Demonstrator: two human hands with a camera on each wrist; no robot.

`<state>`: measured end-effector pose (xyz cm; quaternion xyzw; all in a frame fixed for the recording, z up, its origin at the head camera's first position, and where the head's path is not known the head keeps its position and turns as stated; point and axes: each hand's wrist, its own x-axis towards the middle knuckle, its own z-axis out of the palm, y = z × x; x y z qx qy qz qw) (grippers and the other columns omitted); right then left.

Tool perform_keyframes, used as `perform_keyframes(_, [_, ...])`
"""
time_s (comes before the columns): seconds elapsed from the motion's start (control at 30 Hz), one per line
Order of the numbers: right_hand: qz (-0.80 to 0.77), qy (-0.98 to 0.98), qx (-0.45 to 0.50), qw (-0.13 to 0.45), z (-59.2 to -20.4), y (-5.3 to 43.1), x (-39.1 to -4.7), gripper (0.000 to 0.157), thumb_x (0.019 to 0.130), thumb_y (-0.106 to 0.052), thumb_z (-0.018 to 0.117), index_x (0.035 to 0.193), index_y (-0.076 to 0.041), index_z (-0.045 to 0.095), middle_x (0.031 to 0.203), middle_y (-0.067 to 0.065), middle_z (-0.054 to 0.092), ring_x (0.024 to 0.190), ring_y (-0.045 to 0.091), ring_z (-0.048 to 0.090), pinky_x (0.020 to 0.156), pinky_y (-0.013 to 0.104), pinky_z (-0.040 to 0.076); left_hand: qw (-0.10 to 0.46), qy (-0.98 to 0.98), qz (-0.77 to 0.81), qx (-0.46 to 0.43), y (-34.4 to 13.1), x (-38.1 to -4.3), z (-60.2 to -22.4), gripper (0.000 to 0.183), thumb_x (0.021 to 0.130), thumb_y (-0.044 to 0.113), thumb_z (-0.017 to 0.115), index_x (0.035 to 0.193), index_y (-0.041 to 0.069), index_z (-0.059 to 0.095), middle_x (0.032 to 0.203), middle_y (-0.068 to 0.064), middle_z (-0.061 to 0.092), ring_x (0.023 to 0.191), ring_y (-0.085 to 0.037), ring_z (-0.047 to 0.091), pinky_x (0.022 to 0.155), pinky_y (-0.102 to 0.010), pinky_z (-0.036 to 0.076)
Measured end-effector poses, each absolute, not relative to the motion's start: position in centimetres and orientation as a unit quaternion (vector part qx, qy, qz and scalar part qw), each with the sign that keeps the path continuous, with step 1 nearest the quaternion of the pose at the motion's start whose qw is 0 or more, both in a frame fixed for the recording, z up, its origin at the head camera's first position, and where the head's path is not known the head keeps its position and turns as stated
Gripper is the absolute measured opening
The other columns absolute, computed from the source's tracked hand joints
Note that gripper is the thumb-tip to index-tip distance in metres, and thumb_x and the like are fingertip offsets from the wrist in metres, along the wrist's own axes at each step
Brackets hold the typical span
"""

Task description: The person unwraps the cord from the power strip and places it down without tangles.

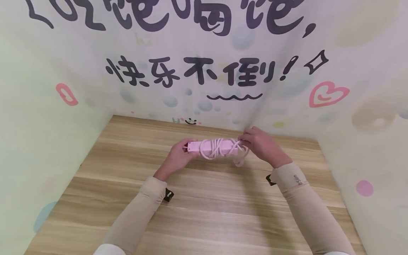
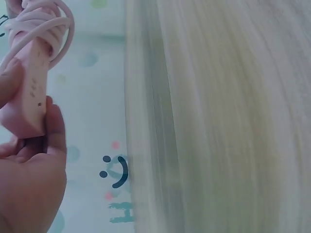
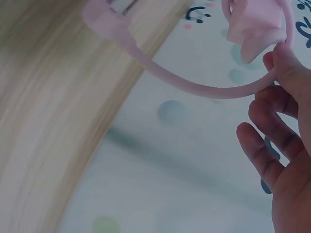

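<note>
A pink power strip (image 1: 195, 146) is held up over the wooden table, its pale pink cord (image 1: 216, 147) wound several times around the body. My left hand (image 1: 178, 156) grips the strip's left end, thumb on one side and fingers on the other, as the left wrist view shows on the strip (image 2: 30, 97). At the other end, my right hand (image 1: 262, 144) pinches the cord (image 3: 214, 91) between thumb and index finger while the other fingers stay loose. From that pinch the cord curves down to a dangling plug (image 3: 104, 19), its metal prongs showing in the right wrist view.
The wood-grain table (image 1: 204, 212) ends at a white printed backdrop (image 1: 197, 106) just behind the hands. Similar printed panels rise at the left (image 1: 41, 141) and right sides. Dark straps show at both wrists.
</note>
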<state>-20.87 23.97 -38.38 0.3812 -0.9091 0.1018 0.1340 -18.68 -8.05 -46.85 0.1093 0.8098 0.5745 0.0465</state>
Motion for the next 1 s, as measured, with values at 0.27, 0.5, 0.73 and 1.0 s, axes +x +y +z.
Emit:
perform_keyframes(0.27, [0.137,-0.909,0.370,0.134,-36.8,23.9,-20.4,0.007,0.090,-0.011,0.077,0.094,-0.006,0.077,0.084,0.000,0.064,0.078,0.015,0.054,0.067,0.031,0.051,0.021,0.766,0.633,0.107,-8.6,-19.2,-45.7,0.052,0.087,0.006,0.079,0.135,-0.001,0.059,0.129,-0.023,0.064,0.115,-0.031,0.063,0.089,-0.019,0.057])
perform_keyframes(0.5, [0.144,-0.919,0.347,0.121,-36.0,23.6,-19.5,0.009,0.093,-0.019,0.075,0.090,-0.011,0.072,0.077,-0.003,0.061,0.068,0.010,0.051,0.062,0.028,0.046,0.010,0.770,0.626,0.123,-8.9,-19.4,-45.5,0.050,0.087,0.005,0.078,0.133,-0.004,0.059,0.127,-0.025,0.064,0.113,-0.031,0.063,0.088,-0.019,0.058])
perform_keyframes(0.73, [0.193,-0.922,0.317,0.112,-36.2,23.1,-18.6,0.011,0.093,-0.016,0.074,0.088,-0.010,0.067,0.072,-0.003,0.057,0.061,0.009,0.046,0.055,0.023,0.041,0.001,0.775,0.621,0.117,-9.0,-19.3,-45.4,0.052,0.089,0.007,0.077,0.135,-0.004,0.056,0.129,-0.025,0.063,0.115,-0.033,0.064,0.092,-0.025,0.059])
perform_keyframes(1.0, [0.274,-0.887,0.348,0.127,-37.6,22.5,-18.0,0.005,0.096,-0.011,0.070,0.093,-0.009,0.074,0.070,-0.005,0.056,0.061,0.005,0.042,0.055,0.020,0.038,-0.007,0.767,0.632,0.105,-9.1,-19.3,-45.8,0.051,0.089,0.009,0.077,0.134,-0.003,0.056,0.130,-0.023,0.063,0.119,-0.034,0.062,0.101,-0.032,0.057])
